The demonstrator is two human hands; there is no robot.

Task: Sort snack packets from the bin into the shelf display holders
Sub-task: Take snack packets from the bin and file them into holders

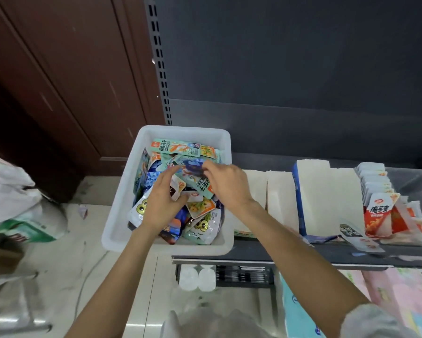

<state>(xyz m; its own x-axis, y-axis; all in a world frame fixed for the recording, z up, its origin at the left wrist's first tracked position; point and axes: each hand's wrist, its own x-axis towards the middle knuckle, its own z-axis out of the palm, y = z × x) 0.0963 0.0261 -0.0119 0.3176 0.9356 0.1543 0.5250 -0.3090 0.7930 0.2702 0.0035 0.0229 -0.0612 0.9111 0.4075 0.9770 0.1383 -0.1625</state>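
Dark shelf (327, 250) under white bin (122, 230), pale floor (58, 276) below; left grip (162, 203) released, right grip (227, 184) pinching a packet (200, 185).

One bin (122, 223), two hands (161, 203).

White plastic bin (122, 215): rectangular, open-topped, standing on the left end of the dark shelf. Snack packets (180, 152): small flat pouches in mint green, blue, white and orange, heaped loosely inside the bin at mixed angles. Display holders (314, 196): white card boxes standing in a row right of the bin; the farthest from the bin holds upright red-and-white packets (379, 215).
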